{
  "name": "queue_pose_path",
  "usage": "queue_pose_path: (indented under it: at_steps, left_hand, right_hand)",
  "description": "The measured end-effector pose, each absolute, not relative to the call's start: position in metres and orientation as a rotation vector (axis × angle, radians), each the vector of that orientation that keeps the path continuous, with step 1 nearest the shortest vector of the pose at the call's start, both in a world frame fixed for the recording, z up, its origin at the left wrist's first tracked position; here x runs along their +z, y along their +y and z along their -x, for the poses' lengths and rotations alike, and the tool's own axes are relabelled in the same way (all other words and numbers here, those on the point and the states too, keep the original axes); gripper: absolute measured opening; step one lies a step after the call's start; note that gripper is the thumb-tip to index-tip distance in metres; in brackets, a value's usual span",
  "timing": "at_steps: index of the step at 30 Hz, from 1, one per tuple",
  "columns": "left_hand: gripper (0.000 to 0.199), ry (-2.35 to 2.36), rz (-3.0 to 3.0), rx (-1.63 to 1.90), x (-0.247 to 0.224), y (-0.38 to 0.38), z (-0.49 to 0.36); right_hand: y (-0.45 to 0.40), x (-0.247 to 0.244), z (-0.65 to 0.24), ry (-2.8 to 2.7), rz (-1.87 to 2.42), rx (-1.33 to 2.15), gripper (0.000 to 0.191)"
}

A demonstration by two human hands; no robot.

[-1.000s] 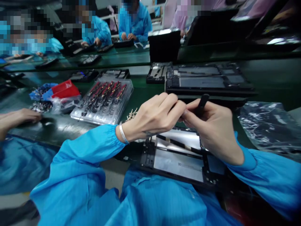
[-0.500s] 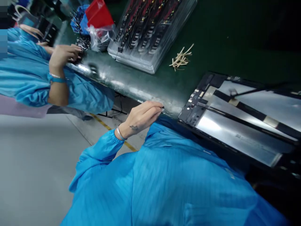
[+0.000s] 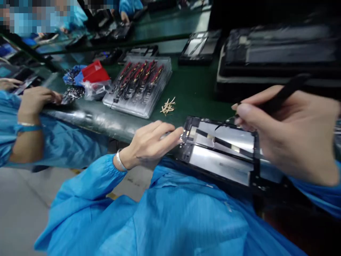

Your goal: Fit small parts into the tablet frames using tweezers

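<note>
An opened tablet (image 3: 223, 161) lies on the bench in front of me, its silver inner plates and a dark ribbon strip facing up. At its left end, my left hand (image 3: 150, 142) reaches over the edge with fingers partly apart. A fingertip meets the board end or hovers just over it; I cannot tell which. My right hand (image 3: 295, 131) grips black tweezers (image 3: 279, 93) above the tablet's right part. The thin tips point down left toward the dark strip, and whether they touch it is unclear.
Beyond the tablet lies a pile of pale strips (image 3: 168, 106). Clear trays (image 3: 144, 110) hold red and black parts, beside a red bin (image 3: 96, 72) and a plastic bag (image 3: 97, 89). More devices (image 3: 277, 53) are stacked back right. A co-worker's hand (image 3: 37, 99) works at left.
My view has swung up and right. My right hand with the tweezers has come into view over the tablet. My left hand has moved from the bench edge to the tablet's left end, its pinch loosened.
</note>
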State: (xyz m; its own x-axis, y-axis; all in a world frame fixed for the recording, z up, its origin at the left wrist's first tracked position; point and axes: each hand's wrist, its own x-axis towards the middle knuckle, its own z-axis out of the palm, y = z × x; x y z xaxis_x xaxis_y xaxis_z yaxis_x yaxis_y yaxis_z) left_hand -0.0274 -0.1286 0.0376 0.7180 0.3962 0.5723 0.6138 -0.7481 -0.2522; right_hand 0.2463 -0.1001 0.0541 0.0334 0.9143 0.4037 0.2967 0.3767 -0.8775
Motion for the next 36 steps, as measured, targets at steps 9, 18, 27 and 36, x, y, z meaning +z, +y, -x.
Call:
queue_pose_path:
  at_steps: [9,18,27,36]
  left_hand:
    - [0.037,-0.621,2.314,-0.678,0.074,-0.067,-0.07]
    - [0.036,-1.229,3.142,-1.659,0.074,-0.051,-0.057]
    - [0.053,-1.376,3.182,-1.558,0.065,-0.022,-0.048]
    - [0.031,-2.243,2.27,-0.378,0.096,0.218,0.027]
  right_hand:
    - [-0.096,0.055,-0.247,-1.402,1.0,0.66,0.01]
    - [-0.075,0.046,-0.254,-1.638,0.978,0.841,0.024]
    - [-0.081,0.039,-0.259,-1.65,0.916,0.698,0.013]
    - [-0.082,0.038,-0.27,-1.834,0.846,0.533,0.01]
